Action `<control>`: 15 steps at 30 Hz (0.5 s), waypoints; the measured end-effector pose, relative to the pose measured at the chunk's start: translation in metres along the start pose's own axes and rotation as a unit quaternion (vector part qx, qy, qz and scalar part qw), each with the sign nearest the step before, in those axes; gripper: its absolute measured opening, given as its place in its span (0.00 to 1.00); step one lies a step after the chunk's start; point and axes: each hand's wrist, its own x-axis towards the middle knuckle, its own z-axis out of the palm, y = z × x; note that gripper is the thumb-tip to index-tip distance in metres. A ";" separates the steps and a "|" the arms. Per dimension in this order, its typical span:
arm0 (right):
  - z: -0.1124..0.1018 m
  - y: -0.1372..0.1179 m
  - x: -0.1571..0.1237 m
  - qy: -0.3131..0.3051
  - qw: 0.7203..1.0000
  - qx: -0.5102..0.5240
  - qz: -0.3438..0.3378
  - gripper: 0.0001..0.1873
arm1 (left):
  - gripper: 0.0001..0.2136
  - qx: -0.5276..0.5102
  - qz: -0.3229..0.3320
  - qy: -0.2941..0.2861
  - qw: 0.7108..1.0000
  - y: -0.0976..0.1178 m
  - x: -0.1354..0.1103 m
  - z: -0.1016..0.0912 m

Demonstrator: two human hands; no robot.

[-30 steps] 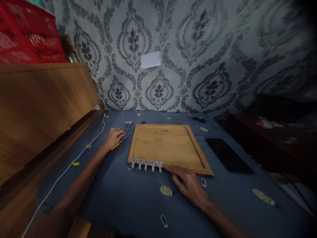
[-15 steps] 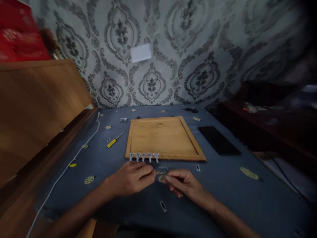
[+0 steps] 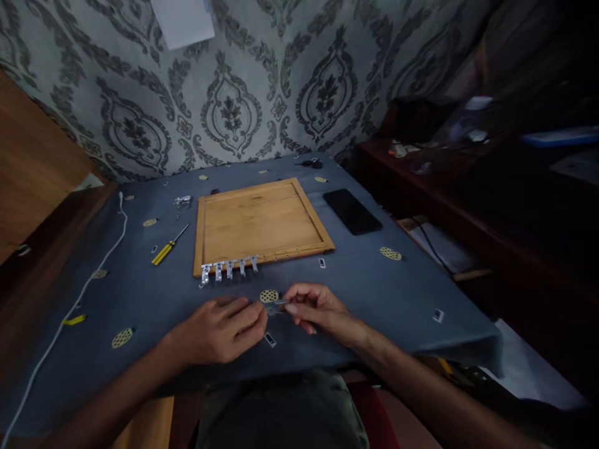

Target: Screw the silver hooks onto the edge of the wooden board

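Observation:
My right hand (image 3: 321, 312) pinches a small, flat silvery metal piece (image 3: 279, 302) between thumb and forefinger, just above the tabletop. My left hand (image 3: 224, 329) is closed close by on the left, its fingers curled with their tips together; whatever they hold is hidden. Beyond both hands lies a framed wooden board (image 3: 257, 224). Along the left half of its front edge sits a row of several silvery metal clips (image 3: 229, 268). Left of the board, a yellow-handled screwdriver (image 3: 165, 251) rests on the cloth. Small metal parts (image 3: 183, 201) lie farther back.
A patterned blue-grey cloth (image 3: 140, 299) covers the table. To the board's right is a black phone-like slab (image 3: 352, 212). A white cable (image 3: 88, 280) with a yellow tag runs down the left side. A wooden cabinet (image 3: 37, 162) stands at left, a dark red surface (image 3: 421, 181) at right.
The view has turned right and down, so the board appears farther left. Both hands now sit farther from the board's front edge. The metal piece at my right fingertips shows more clearly.

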 end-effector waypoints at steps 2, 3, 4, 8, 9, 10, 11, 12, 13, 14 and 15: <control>-0.002 0.000 -0.001 -0.006 1.000 0.014 0.004 0.22 | 0.08 -0.006 -0.007 -0.010 1.000 -0.003 -0.001 0.002; -0.002 -0.001 -0.002 -0.009 1.000 0.020 0.006 0.22 | 0.09 -0.009 -0.009 -0.009 1.000 -0.004 -0.001 0.002; -0.003 -0.001 -0.003 -0.014 1.000 0.025 0.009 0.22 | 0.09 -0.011 -0.011 -0.006 1.000 -0.006 -0.001 0.003; -0.002 -0.005 -0.005 -0.036 0.998 0.034 0.024 0.23 | 0.12 -0.001 -0.013 0.004 1.000 -0.015 0.002 0.011; -0.002 -0.006 -0.005 -0.040 0.998 0.034 0.027 0.23 | 0.12 0.003 -0.014 0.003 1.000 -0.018 0.004 0.012; -0.001 -0.007 -0.005 -0.041 0.998 0.033 0.030 0.23 | 0.13 0.007 -0.018 0.000 1.000 -0.020 0.006 0.013; -0.001 -0.008 -0.005 -0.038 0.998 0.032 0.031 0.22 | 0.13 0.008 -0.024 0.003 1.000 -0.022 0.008 0.012; -0.001 -0.009 -0.004 -0.033 0.999 0.030 0.030 0.22 | 0.12 0.006 -0.037 0.010 0.999 -0.023 0.009 0.008; -0.002 -0.009 -0.004 -0.024 0.999 0.028 0.028 0.21 | 0.10 -0.002 -0.057 0.022 0.998 -0.023 0.008 0.002; -0.002 -0.009 -0.003 -0.013 0.999 0.025 0.023 0.21 | 0.10 -0.020 -0.081 0.027 0.996 -0.021 0.007 -0.007; -0.002 -0.009 -0.001 -0.001 1.000 0.021 0.018 0.20 | 0.11 -0.043 -0.111 0.027 0.993 -0.017 0.003 -0.019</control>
